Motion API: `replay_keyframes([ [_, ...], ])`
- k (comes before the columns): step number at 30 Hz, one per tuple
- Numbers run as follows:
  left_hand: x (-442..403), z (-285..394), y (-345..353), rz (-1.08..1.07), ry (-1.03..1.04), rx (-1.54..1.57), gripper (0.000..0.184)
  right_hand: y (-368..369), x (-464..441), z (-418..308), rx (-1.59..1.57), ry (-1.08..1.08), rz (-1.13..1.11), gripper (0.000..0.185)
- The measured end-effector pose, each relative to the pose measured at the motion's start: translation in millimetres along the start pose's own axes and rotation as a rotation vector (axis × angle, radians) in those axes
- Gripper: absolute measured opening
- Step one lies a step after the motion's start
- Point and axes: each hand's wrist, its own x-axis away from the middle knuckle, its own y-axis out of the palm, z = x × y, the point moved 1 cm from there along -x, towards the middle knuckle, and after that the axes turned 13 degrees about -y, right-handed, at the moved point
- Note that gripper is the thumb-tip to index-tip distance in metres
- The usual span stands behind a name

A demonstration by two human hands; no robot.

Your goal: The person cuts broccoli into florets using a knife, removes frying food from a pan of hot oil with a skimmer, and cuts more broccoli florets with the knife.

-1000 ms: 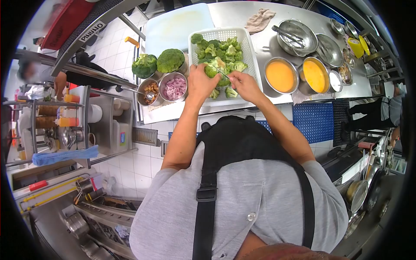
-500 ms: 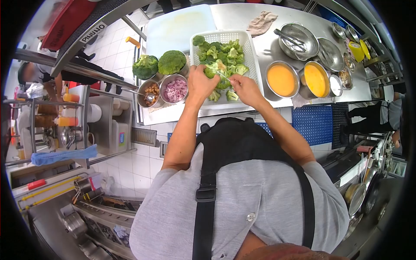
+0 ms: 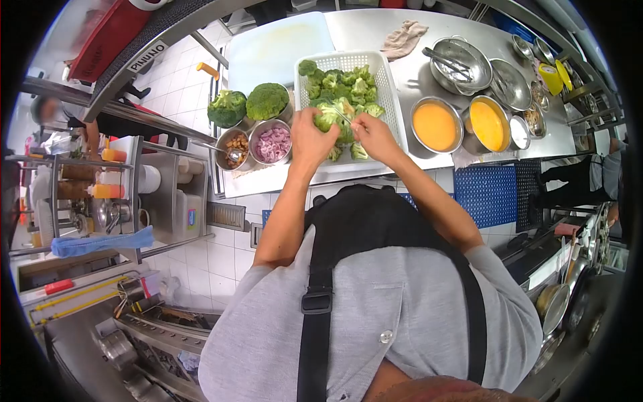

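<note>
My left hand [image 3: 311,139] is closed around a pale-cut head of broccoli [image 3: 326,121] over the white perforated basket [image 3: 396,100]. In my right hand [image 3: 376,139] is a small knife [image 3: 343,116], its thin blade against the broccoli's cut side. Loose broccoli florets [image 3: 338,82] lie in the basket beneath and beyond both hands. Two whole broccoli heads, one on the left [image 3: 227,107] and a rounder one [image 3: 266,100], rest atop metal containers left of the basket.
Nearby stand a bowl of chopped purple onion [image 3: 272,141] and one of brown pieces with a spoon [image 3: 234,149]. Two pots of orange-yellow liquid [image 3: 434,125] [image 3: 487,124] sit on the right. Behind are a pale cutting board [image 3: 278,43], a cloth [image 3: 404,39] and metal bowls [image 3: 462,61].
My right hand and the knife have shifted slightly left and up. The broccoli in my left hand has turned, showing more of its green side.
</note>
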Motion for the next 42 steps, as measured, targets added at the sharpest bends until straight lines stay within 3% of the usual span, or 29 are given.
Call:
replay_keyframes([
  [1,1,-3,-3,0.038,0.021,0.042,0.046,-6,5,-3,-0.105,0.043,0.010,0.017],
  [2,5,16,-17,-0.141,-0.198,0.209,0.038,-12,6,-7,-0.210,0.145,-0.046,0.022],
  [5,8,21,-10,-0.327,-0.284,0.796,0.028,-22,3,-50,-0.605,0.266,-0.011,0.034],
  [6,6,23,-10,-0.355,-0.279,0.830,0.027,-21,1,-52,-0.655,0.251,-0.014,0.043],
  [11,1,25,-3,-0.444,-0.371,1.183,0.029,-32,1,-67,-0.672,0.213,-0.012,0.049],
  [17,2,47,-13,-0.413,-0.321,1.086,0.046,-37,6,-77,-0.662,0.133,-0.038,0.054],
  [20,3,53,-18,-0.395,-0.437,1.036,0.046,-38,7,-78,-0.649,0.119,-0.040,0.055],
  [23,2,51,-13,-0.349,-0.413,1.150,0.045,-38,8,-80,-0.655,0.117,-0.039,0.056],
  [42,15,57,1,-0.143,-0.477,1.098,0.034,-19,6,-79,-0.469,0.086,0.039,0.062],
])
